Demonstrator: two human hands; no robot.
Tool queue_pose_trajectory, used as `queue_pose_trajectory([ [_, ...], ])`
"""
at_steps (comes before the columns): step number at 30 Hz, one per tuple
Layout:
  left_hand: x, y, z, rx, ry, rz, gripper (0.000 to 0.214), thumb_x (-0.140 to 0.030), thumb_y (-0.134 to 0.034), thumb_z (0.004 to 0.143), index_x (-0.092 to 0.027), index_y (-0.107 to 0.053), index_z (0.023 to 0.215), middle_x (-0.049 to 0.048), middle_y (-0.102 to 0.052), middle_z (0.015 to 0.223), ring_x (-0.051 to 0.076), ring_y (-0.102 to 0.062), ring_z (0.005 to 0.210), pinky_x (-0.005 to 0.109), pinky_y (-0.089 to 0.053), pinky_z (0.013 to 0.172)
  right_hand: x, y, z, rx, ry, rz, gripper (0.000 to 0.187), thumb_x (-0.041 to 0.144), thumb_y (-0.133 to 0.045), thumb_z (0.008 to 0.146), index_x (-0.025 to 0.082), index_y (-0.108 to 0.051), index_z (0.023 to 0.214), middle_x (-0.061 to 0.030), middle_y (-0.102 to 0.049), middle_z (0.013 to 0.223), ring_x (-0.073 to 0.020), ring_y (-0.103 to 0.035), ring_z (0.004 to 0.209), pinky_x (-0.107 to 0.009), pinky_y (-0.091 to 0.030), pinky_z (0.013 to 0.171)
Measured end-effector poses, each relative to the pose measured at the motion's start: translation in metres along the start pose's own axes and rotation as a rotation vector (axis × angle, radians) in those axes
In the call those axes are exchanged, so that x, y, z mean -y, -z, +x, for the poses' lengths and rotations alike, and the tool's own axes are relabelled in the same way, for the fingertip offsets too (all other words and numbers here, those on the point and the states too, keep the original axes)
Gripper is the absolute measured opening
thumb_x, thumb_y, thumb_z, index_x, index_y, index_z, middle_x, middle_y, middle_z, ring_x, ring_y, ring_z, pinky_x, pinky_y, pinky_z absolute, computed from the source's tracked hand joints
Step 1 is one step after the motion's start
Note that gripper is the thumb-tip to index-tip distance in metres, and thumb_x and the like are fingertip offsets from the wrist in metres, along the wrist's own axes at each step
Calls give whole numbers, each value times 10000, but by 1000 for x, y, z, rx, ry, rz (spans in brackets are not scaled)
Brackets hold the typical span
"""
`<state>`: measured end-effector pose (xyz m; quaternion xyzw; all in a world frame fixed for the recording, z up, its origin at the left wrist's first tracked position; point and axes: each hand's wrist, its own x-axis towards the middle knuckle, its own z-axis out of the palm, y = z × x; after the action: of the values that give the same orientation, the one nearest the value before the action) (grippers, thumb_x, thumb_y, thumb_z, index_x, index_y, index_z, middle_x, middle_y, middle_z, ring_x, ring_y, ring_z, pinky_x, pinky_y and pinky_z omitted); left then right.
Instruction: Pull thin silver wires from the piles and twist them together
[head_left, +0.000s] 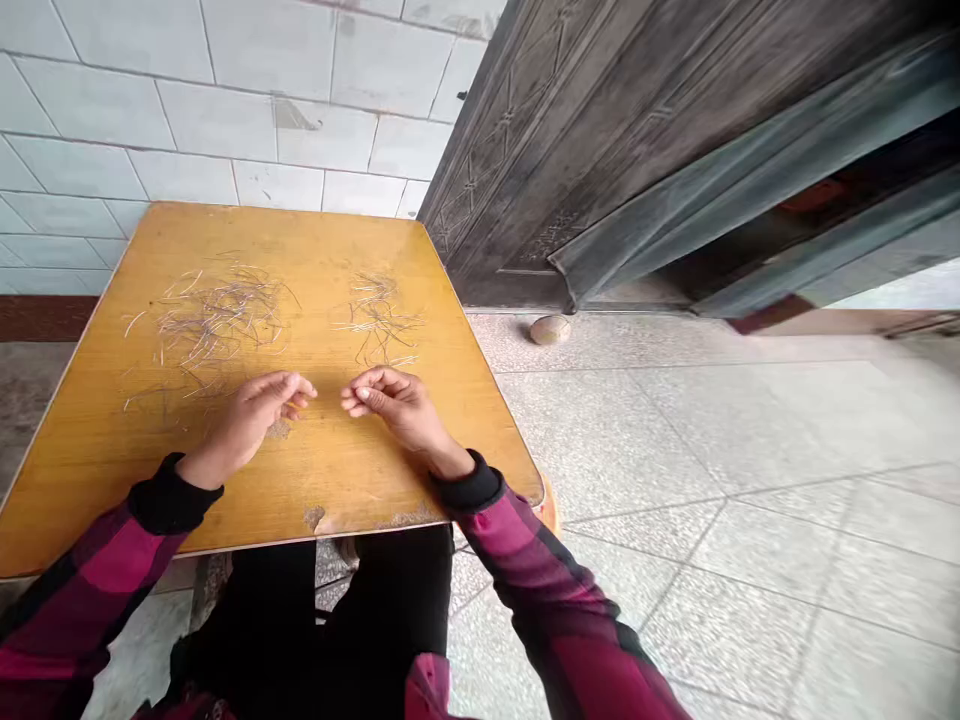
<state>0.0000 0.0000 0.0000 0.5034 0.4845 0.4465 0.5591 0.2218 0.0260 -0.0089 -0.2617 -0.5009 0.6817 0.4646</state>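
Held left hand point(259, 408) and right hand point(400, 402) near-pinched over desk point(322, 235); couldn't tell if gripping anything. Saw wiry strands point(229, 312) heaped far left, smaller cluster point(381, 318) beyond right hand. Looked light, springy, tangle-prone; best pinched at ends.

Looks like home: carved dark door point(517, 140), curtain point(675, 205), white-tiled wall point(225, 110).

Larger heap of thin strands point(223, 312) left, tangled; smaller heap point(377, 322) right.
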Motion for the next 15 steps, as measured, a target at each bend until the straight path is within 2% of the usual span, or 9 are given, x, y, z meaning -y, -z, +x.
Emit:
queue_pose_trajectory([
  [4, 5, -8, -1, 129, 155, -140, 382, -506, -733, 759, -149, -695, 891, 74, -695, 893, 186, -617, 838, 295, -444, 736, -8, -6, -3, 70, 28, -15, 115, 285, -798, 765, 220, -731, 831, -5, -765, 968, -112, -729, 855, -255, -592, 794],
  [7, 5, -9, -2, 205, 218, -336, 398, -482, -783, 708, -138, -703, 892, 77, -704, 868, 179, -625, 797, 305, -453, 737, -11, -8, -5, 204, 67, -68, 64, 254, -785, 781, 216, -737, 799, -21, -761, 1017, -132, -721, 932, -301, -579, 869],
  [10, 5, -6, -2, 169, 207, -309, 379, -429, -811, 693, -148, -718, 929, 50, -694, 853, 138, -594, 751, 262, -425, 682, -11, -8, -7, 303, 118, -131, 45, 243, -762, 807, 210, -737, 790, -40, -759, 1044, -153, -713, 980, -336, -568, 904],
  [12, 7, -5, -3, 217, 223, -278, 360, -423, -795, 708, -145, -722, 924, 32, -669, 779, 117, -557, 682, 252, -399, 635, -12, -7, -9, 325, 175, -210, 64, 246, -731, 838, 202, -730, 792, -54, -755, 1063, -166, -714, 987, -350, -571, 896],
  [15, 10, -5, -4, 269, 260, -262, 332, -405, -771, 722, -131, -716, 902, 16, -631, 694, 101, -511, 614, 258, -384, 613, -14, -6, -12, 317, 306, -446, 140, 259, -649, 904, 188, -719, 805, -78, -752, 1059, -169, -716, 969, -338, -577, 865],
])
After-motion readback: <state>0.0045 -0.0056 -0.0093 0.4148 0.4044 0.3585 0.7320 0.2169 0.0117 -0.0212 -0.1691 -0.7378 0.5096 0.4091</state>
